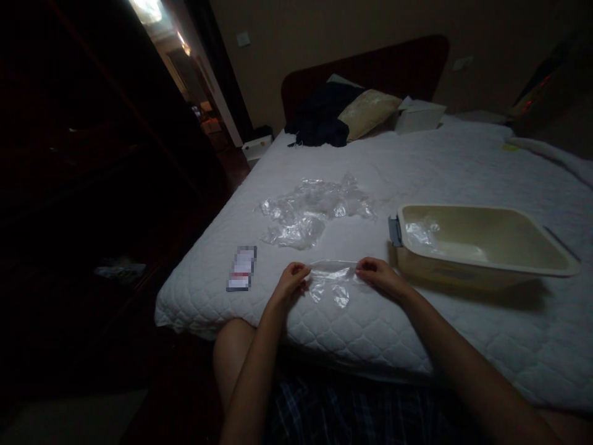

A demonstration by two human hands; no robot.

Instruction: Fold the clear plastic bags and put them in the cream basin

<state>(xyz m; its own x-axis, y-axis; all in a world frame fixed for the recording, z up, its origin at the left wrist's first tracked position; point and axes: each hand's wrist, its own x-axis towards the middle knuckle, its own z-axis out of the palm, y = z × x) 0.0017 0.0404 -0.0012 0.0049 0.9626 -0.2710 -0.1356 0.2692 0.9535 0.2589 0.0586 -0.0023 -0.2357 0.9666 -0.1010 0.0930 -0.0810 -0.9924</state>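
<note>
A clear plastic bag (pixel 331 281) is stretched between my two hands, just above the near edge of the bed. My left hand (pixel 294 279) pinches its upper left corner. At the upper right corner, the fingers of my right hand (pixel 377 275) are closed on the same bag. Beyond it, a loose spread of crumpled clear plastic bags (pixel 301 225) lies on the white quilted bedspread (pixel 222 216). To the right stands a cream plastic bin (pixel 482 275) with grey clips, and some clear plastic (pixel 421 232) lies inside it.
A phone-like flat object (pixel 241 269), blurred out, lies left of my hands. Dark cloth (pixel 324 114), a beige pillow (pixel 370 114) and a white box (pixel 421 117) sit by the headboard (pixel 417 62). A small white box (pixel 257 148) stands beside the bed. Dark floor borders the left side.
</note>
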